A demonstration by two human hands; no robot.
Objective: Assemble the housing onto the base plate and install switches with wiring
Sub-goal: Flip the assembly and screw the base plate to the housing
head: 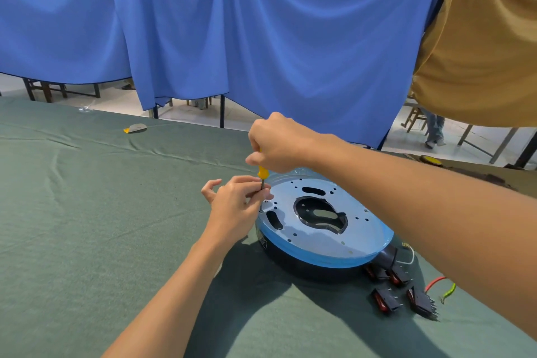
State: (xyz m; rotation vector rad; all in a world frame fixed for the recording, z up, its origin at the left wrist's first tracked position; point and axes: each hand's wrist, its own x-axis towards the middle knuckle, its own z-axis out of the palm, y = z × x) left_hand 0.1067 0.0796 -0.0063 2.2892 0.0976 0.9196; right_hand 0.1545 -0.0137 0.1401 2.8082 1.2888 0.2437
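A round black housing [305, 266] lies on the green cloth with a shiny metal base plate [319, 238] on top, edged in blue film. My right hand [276, 145] grips the yellow handle of a screwdriver [263, 173] held upright over the plate's left rim. My left hand [235, 203] pinches the screwdriver's metal shaft near its tip, which rests at a hole in the plate. Several black rocker switches [386, 299] with red faces lie to the right of the housing, next to red and green wires [441, 288].
The green cloth-covered table [87, 212] stretches left and toward me. A small grey and yellow object [135, 128] lies far left near the back edge. A yellow tape roll [431, 159] sits at the far right. Blue and tan curtains hang behind.
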